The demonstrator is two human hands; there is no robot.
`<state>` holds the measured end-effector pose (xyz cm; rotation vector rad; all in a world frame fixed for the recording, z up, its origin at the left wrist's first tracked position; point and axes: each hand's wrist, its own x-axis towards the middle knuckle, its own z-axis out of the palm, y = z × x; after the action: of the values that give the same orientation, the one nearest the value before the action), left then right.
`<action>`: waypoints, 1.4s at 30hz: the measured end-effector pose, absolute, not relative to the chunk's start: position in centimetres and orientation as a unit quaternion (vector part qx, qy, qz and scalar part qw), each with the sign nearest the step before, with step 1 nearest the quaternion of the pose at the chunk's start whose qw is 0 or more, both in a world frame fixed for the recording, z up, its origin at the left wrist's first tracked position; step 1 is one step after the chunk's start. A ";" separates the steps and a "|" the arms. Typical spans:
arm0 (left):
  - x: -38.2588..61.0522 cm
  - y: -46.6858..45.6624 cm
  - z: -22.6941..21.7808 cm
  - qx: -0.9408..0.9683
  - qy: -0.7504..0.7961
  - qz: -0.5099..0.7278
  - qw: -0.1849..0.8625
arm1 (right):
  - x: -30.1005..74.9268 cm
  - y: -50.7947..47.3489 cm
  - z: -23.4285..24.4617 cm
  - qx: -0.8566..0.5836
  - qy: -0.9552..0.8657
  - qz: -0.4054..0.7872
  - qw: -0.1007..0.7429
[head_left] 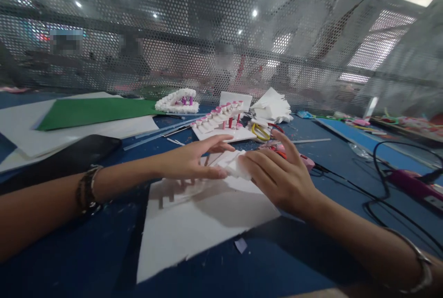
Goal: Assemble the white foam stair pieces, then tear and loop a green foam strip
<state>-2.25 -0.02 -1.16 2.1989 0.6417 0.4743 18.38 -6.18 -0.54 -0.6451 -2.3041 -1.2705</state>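
A small white folded piece [233,162], blurred and of a material I cannot make out, is between my two hands above a white board [207,224]. My left hand [188,159] has its thumb at the lower left edge of the piece and its fingers over the top. From the other side, my right hand [282,175] pinches the piece's right end, its index finger raised. Shadows of both hands and a stepped shape fall across the board. Just beyond stands a white model with pink round pieces [221,116] on pink posts.
Yellow-handled scissors [260,132], a pink glue gun [306,162] and clear sticks [162,131] lie behind my hands. Green paper [97,112] covers white sheets at left, near a black flat object [74,152]. A purple power strip [415,187] with black cables is right.
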 end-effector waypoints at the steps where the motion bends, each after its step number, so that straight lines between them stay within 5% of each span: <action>1: -2.5 0.1 -0.8 0.872 0.262 0.180 0.372 | 18.4 -6.0 -0.5 -0.239 -0.824 -0.467 0.215; 8: -5.2 0.7 1.6 0.902 0.349 0.119 0.222 | 19.1 -5.0 0.0 -0.273 -0.808 -0.479 0.206; 15: -7.3 -2.2 -0.2 0.883 0.433 -0.026 0.178 | 20.6 -5.7 -0.2 -0.244 -0.871 -0.398 0.150; 22: -8.5 -3.0 -1.8 0.864 0.456 -0.001 0.214 | 24.1 -6.8 0.3 -0.417 -0.859 -0.216 0.203; 30: -9.1 -3.4 -1.3 0.874 0.447 0.092 0.166 | 23.0 -7.8 -0.9 -0.542 -0.792 0.209 0.189; 42: -9.7 -2.3 -2.3 0.836 0.513 0.080 0.176 | 20.0 -5.1 1.7 -0.459 -0.796 0.296 0.260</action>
<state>-9.67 -2.25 -2.32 2.3673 1.4533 0.2253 19.97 -5.15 1.72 -1.2431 -2.1568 0.8003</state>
